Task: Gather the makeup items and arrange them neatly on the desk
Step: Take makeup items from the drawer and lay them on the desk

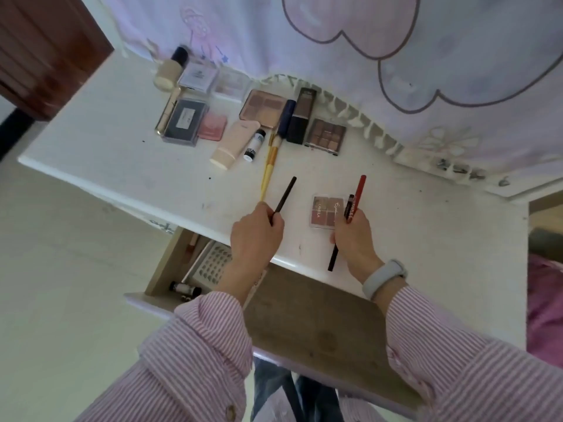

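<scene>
Hands mid-frame over tabletop (pixel 122 153): left hand (pixel 256 236) gripping black pencil (pixel 285 196), right hand (pixel 355 236) clutching red pencil (pixel 358 193) and dark pencils.

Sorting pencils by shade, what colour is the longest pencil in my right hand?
Red, seen in the head view: the pencil sticks up from the right hand.

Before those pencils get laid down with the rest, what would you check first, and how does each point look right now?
1. Left hand has a firm grip on the black pencil: ok.
2. Right hand holds the red pencil and dark pencils together: ok.
3. Bare desk space near the row to lay them: ok.
4. Yellow brush lies straight with the row: not ok, it slants.
5. Small palette is clear of the right hand: cannot tell.
6. Drawer emptied of makeup: not ok.
</scene>
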`<state>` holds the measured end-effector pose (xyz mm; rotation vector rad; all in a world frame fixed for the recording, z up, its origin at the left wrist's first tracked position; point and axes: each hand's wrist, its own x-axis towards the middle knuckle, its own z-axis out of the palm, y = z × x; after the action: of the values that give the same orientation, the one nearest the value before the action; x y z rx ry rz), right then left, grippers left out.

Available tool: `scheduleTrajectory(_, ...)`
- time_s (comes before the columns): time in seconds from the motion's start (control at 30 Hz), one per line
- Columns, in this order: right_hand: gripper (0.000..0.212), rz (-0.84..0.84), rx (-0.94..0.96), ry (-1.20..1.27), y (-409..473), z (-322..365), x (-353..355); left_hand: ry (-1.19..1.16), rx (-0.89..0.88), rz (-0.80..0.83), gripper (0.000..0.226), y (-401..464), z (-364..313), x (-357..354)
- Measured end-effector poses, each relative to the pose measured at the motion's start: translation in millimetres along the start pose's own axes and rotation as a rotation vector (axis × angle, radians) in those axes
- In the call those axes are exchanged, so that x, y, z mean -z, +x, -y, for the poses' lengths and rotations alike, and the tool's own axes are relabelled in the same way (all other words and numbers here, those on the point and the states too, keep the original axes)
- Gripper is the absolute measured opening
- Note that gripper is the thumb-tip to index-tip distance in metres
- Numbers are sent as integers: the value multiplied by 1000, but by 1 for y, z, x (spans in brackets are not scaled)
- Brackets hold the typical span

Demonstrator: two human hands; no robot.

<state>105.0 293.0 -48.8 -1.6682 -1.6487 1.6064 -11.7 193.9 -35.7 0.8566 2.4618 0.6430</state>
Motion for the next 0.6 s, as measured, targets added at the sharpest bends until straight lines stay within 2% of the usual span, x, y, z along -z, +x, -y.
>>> scheduleTrajectory(0.13, 24, -51, 11, -90, 23, 23, -18, 236, -80, -144, 23, 38, -15, -14)
scheduleTrajectory(0.23, 21, -66, 46, -143, 35, 33, -26, 295, -117, -189, 25, 59, -19, -19)
scheduleTrajectory(0.33, 33, -107, 121, -242, 42, 36, -28, 339, -158, -228, 28, 71, -22, -19)
scheduleTrajectory(0.4, 33, -127, 168, -308, 42, 34, -27, 321, -207, -276, 28, 71, -21, -17)
scheduleTrajectory(0.47, 23, -148, 199, -325, 42, 31, -23, 310, -332, -336, 26, 66, -20, -18)
scheduleTrajectory(0.53, 13, -134, 171, -278, 40, 27, -16, 333, -490, -330, 25, 60, -17, -22)
scheduleTrajectory(0.6, 24, -119, 152, -294, 38, 23, -8, 366, -582, -250, 31, 58, -16, -25)
